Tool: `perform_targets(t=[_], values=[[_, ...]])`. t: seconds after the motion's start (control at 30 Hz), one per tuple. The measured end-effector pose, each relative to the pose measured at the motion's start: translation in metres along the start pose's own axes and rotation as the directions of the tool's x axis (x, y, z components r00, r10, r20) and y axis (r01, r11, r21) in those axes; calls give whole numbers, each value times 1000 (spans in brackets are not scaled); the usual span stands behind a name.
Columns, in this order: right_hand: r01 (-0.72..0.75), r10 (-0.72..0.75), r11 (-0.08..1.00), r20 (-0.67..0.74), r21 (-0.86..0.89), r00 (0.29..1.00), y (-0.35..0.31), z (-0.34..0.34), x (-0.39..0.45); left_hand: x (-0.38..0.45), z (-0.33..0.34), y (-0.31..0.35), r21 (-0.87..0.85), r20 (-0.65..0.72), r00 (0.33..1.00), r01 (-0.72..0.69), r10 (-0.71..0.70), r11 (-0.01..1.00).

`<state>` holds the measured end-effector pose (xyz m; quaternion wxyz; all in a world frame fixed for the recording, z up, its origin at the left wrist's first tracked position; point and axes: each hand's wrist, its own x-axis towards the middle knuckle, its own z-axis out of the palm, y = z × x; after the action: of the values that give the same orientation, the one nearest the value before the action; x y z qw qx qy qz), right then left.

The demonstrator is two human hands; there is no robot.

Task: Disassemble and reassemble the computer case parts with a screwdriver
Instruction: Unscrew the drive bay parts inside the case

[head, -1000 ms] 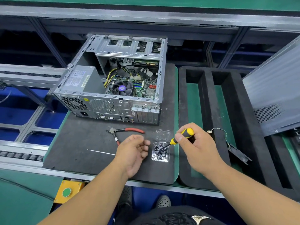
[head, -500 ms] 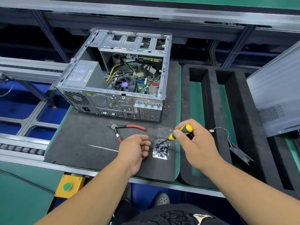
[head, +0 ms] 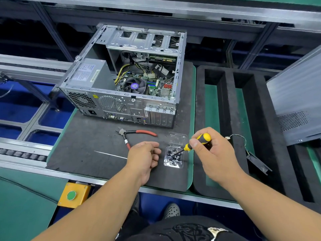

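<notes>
An open silver computer case [head: 125, 108] lies on a dark mat [head: 86, 145], its motherboard, fan and power supply exposed. My right hand [head: 213, 153] grips a yellow and black screwdriver [head: 199, 140], its tip down among several dark screws in a clear plastic tray [head: 174, 158]. My left hand [head: 144, 157] rests on the mat just left of the tray, fingers loosely curled, holding nothing I can see.
Red-handled cutters [head: 135, 133] lie on the mat between case and hands, with a thin white cable tie [head: 109, 154] to the left. A black foam holder [head: 231, 119] stands to the right, a grey side panel [head: 297, 101] leaning on it. A yellow button box [head: 73, 196] hangs below the bench edge.
The screwdriver tip has stayed in the screw tray with only small shifts of my right hand. My left hand has barely moved beside the tray.
</notes>
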<state>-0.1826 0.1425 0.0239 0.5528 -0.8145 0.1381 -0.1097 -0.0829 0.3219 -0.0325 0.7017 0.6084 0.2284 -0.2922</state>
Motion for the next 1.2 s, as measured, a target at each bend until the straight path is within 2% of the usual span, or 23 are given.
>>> perform_targets(t=[0.47,0.57,0.63,0.73,0.83,0.93,1.1,1.13,1.2], values=[[-11,11,999,10,-33,1000,5,3,4,4,-2,-5,58,34,999,-37,35,998],[2,-2,1000,1,-31,1000,3,3,4,3,-4,-7,138,71,995,-85,76,987],[22,-23,999,-24,-39,999,-1,2,4,4,-6,-7,274,113,984,-164,138,948],[41,-42,999,-47,-17,998,-6,-1,5,7,-8,-8,509,229,935,-352,271,786],[44,-43,999,-43,16,998,-8,-2,6,8,-8,-12,582,372,876,-478,308,658],[53,-53,999,-47,5,997,-10,-3,7,11,-8,-17,632,413,842,-540,347,556],[64,-62,997,-87,30,994,-15,-3,7,16,-4,-18,681,389,819,-564,422,467],[67,-63,997,-102,30,993,-15,-3,7,16,-5,-17,678,380,819,-562,430,473],[65,-61,997,-113,30,992,-14,-2,6,16,-6,-14,639,322,839,-534,438,554]])
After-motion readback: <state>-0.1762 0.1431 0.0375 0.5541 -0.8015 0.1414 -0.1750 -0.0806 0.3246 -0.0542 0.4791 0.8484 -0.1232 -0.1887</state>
